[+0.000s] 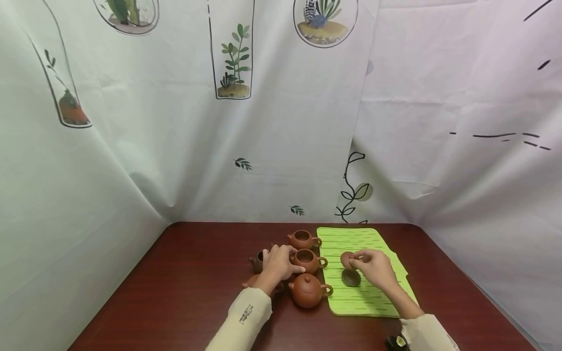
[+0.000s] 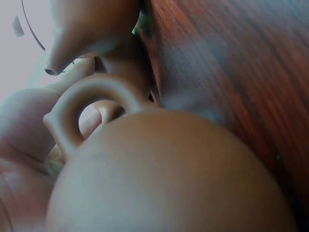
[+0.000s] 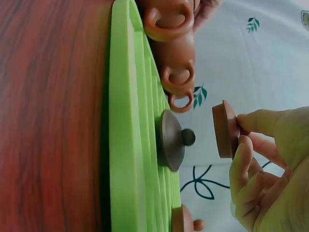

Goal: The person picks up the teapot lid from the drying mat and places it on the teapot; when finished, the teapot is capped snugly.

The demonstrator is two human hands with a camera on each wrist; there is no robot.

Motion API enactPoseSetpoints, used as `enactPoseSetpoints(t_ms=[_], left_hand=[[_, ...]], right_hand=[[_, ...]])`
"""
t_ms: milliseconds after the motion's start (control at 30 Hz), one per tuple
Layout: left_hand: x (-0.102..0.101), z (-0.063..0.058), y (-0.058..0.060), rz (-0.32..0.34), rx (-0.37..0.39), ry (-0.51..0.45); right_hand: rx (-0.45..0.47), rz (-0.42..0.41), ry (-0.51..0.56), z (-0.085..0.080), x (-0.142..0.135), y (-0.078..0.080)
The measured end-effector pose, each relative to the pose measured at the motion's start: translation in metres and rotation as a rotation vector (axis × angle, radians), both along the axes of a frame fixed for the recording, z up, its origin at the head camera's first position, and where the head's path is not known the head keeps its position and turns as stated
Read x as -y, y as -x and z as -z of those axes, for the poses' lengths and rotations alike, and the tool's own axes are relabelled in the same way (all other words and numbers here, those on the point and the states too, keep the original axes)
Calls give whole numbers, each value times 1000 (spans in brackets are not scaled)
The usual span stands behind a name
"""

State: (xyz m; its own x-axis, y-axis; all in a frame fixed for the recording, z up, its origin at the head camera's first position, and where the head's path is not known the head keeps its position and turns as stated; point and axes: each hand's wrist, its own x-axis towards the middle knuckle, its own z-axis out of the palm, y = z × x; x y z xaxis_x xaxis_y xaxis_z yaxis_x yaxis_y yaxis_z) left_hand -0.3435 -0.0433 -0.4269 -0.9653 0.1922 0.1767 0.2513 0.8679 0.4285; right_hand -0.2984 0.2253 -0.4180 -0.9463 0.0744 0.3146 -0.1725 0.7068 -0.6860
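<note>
In the head view my left hand [image 1: 277, 263] reaches over the group of teapots and holds the middle lidless clay teapot [image 1: 306, 262] by its left side, thumb and forefinger about its spout end, which is hidden. A dark lidless teapot [image 1: 256, 263] and a partly covered brown one [image 1: 251, 281] are beside that hand. My right hand [image 1: 375, 267] pinches a reddish-brown teapot lid [image 3: 226, 129] by its knob, raised above the green mat [image 3: 120, 145]. Below it a dark lid [image 3: 173, 140] lies knob up on the mat, and another brown lid [image 3: 179, 220] sits farther right.
A lidded teapot [image 1: 307, 291] stands at the front, and a lidless one [image 1: 302, 239] at the back, both near the mat's left edge. A patterned white cloth [image 1: 281, 122] hangs behind the dark red table [image 1: 197, 282]. A small black object [image 1: 396, 342] shows beside the right sleeve.
</note>
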Motion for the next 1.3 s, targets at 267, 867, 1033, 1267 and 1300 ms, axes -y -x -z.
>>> enactPoseSetpoints(t_ms=[267,867,1033,1267,1300], left_hand=[[-3,0,0,10,-6,-16],[-2,1,2,-3,-11,-18],[-2,1,2,8,-18,-27],[0,3,2,6,-16,-31],[0,3,1,5,-16,-31]], right_hand=[[13,-14,39,0,9,5],[-2,-72,62,-1,41,17],[-10,-108,90,-1,47,19],[10,-138,139,1,57,22],[12,-141,149,2,59,23]])
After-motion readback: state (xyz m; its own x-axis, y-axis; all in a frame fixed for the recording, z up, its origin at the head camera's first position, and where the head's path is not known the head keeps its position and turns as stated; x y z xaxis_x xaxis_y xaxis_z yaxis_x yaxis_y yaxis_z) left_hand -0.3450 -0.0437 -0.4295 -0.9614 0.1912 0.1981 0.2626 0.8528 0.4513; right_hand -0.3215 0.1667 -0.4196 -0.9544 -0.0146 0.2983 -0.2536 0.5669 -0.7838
